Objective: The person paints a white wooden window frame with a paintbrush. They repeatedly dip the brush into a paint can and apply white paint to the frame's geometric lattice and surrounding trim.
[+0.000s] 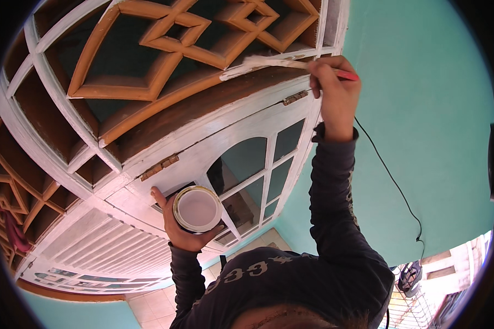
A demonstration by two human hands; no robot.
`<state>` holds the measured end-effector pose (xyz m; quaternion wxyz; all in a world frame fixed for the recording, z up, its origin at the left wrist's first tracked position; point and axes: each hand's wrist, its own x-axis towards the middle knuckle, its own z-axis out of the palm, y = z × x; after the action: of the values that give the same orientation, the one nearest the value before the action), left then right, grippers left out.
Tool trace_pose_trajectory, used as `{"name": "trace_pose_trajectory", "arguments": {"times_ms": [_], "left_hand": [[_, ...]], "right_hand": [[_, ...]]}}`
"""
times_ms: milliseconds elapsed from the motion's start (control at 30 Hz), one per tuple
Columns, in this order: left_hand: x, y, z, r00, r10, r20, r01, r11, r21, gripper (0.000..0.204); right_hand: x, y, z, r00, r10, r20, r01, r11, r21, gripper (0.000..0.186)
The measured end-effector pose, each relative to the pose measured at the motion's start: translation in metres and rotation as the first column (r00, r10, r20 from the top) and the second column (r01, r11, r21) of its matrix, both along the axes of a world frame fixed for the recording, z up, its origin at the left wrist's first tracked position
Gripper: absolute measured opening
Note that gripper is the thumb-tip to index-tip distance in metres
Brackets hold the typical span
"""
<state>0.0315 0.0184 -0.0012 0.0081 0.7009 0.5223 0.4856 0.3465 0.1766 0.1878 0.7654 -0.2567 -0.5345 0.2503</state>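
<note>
My right hand [336, 97] is raised high at the right and closed around the red-ended handle of a paintbrush [288, 63]. The white, paint-covered head of the brush lies along the lower bar of a wooden lattice panel [148, 93]. White paint covers the right part of that bar, and its left part shows orange-brown. Lower down, my left hand [187, 237] grips an open paint can [198, 209] from its side and below, with thumb and fingers around it. White paint shows inside the can, and dried drips mark its rim.
Below the lattice stands a white-painted door [247, 129] with glass panes and brass-coloured hinges [159, 167]. A turquoise wall [422, 109] rises at the right, crossed by a thin black cable [392, 172]. Another brown lattice [8, 192] is at the far left. Tiled floor [148, 307] lies below.
</note>
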Motion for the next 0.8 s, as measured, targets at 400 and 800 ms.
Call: {"name": "trace_pose_trajectory", "arguments": {"times_ms": [400,800], "left_hand": [[0.009,0.0,0.014,0.999,-0.019,0.038,0.016,0.997,0.08,0.087],[0.006,0.001,0.008,1.0,-0.017,0.021,0.015,0.995,0.095,0.089]], "right_hand": [[-0.008,-0.019,0.037,0.99,-0.007,0.141,0.016,0.998,-0.061,0.021],[-0.023,-0.028,0.069,0.854,-0.202,0.479,0.148,0.978,0.15,0.018]]}}
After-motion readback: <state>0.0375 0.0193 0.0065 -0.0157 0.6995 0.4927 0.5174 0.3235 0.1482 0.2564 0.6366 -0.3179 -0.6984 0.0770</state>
